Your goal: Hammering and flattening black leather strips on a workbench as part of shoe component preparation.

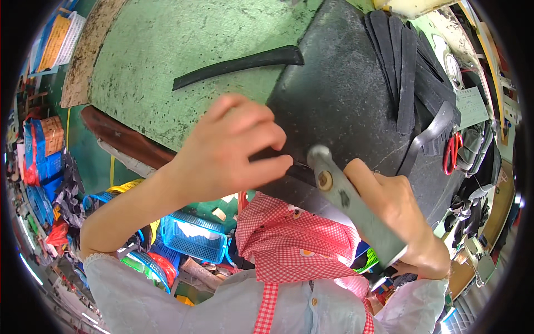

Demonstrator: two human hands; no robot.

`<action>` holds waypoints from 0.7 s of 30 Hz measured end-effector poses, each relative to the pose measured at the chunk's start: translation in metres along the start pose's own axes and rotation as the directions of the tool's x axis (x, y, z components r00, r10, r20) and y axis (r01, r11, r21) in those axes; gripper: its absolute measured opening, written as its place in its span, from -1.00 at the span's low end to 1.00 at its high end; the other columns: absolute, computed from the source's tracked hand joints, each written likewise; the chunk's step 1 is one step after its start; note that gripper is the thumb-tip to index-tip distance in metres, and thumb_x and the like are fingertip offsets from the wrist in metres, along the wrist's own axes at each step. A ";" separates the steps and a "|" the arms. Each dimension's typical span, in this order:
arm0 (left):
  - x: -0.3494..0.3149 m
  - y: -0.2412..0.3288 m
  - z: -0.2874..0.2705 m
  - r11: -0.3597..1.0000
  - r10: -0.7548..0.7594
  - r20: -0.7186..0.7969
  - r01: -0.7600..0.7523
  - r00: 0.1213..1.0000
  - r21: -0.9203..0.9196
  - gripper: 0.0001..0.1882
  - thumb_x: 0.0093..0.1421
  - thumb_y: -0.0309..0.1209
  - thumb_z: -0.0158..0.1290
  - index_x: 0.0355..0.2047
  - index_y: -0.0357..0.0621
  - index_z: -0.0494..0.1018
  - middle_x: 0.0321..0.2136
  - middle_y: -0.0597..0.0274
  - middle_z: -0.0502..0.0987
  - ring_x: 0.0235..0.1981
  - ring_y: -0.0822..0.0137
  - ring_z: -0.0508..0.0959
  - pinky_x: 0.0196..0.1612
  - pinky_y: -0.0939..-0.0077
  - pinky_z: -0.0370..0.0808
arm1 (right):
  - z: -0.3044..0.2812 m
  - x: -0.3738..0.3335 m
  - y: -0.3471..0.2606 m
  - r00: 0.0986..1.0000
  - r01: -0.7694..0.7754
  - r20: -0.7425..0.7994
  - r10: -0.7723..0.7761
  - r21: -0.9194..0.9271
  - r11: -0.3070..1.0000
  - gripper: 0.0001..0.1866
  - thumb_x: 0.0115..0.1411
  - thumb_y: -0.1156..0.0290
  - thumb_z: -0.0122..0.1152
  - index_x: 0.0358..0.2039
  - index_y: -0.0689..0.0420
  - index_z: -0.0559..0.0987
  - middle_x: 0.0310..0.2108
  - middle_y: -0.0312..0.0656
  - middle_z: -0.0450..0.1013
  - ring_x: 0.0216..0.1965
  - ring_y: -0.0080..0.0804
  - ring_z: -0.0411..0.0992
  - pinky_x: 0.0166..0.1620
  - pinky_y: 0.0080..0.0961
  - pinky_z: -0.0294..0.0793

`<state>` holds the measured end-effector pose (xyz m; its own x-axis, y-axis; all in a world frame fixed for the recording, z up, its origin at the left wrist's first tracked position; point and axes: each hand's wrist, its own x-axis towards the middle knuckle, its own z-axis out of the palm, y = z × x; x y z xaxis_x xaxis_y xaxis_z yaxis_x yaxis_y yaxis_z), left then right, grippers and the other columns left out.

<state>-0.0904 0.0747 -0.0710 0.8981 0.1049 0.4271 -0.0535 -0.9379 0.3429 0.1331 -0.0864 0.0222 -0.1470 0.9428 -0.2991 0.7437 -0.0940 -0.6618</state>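
My left hand (231, 150) is closed, its fingers slightly blurred, on a dark strip (301, 172) at the near edge of a black work mat (334, 89). My right hand (389, 203) is wrapped round a hammer (356, 209) with a long grey metal head. A round, wood-coloured end shows in the head; most of the handle is hidden. One rounded end of the head hangs close to the strip and my left fingertips; I cannot tell whether it touches. Farther off, a single curved black strip (239, 65) lies across the green board, one end on the mat.
Several black strips (407, 72) lie fanned on the mat's right side. Beside them are a curved metal tool (431, 133) and red-handled scissors (453, 151). The green board (167, 39) reaches away to the left. Below its near edge stands a blue basket (194, 239).
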 end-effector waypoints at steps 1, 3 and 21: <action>0.000 0.004 0.004 0.997 0.041 -0.039 -0.039 0.998 0.065 -0.66 -0.15 -0.33 0.45 -0.29 0.23 0.71 -0.30 0.52 0.56 -0.17 0.26 0.50 -0.09 0.21 0.38 | 0.003 0.001 -0.002 1.000 -0.001 0.001 0.001 -0.003 1.000 -0.80 0.40 0.39 0.18 -0.15 0.17 0.36 -0.49 0.02 0.53 -0.46 0.18 0.56 -0.40 0.09 0.51; 0.002 -0.004 -0.003 0.996 -0.065 0.029 0.066 0.998 -0.058 -0.67 -0.13 -0.34 0.42 -0.28 0.24 0.70 -0.28 0.52 0.57 -0.16 0.28 0.50 -0.07 0.21 0.40 | 0.011 0.002 -0.004 0.998 0.005 0.064 -0.003 -0.030 1.000 -0.82 0.39 0.40 0.18 -0.15 0.17 0.38 -0.48 0.01 0.52 -0.47 0.17 0.56 -0.43 0.06 0.52; -0.022 -0.020 -0.013 0.973 -0.173 -0.014 0.169 0.985 -0.158 -0.62 -0.18 -0.35 0.45 -0.27 0.20 0.69 -0.26 0.48 0.57 -0.16 0.15 0.51 -0.12 0.18 0.43 | 0.012 0.029 -0.013 0.995 0.043 0.093 -0.039 -0.044 0.998 -0.81 0.40 0.41 0.15 -0.13 0.19 0.35 -0.49 0.05 0.52 -0.46 0.22 0.54 -0.43 0.11 0.49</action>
<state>-0.1145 0.0958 -0.0759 0.8876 0.2701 0.3730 0.0304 -0.8426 0.5378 0.1116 -0.0620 0.0137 -0.2359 0.9120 -0.3356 0.7644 -0.0391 -0.6435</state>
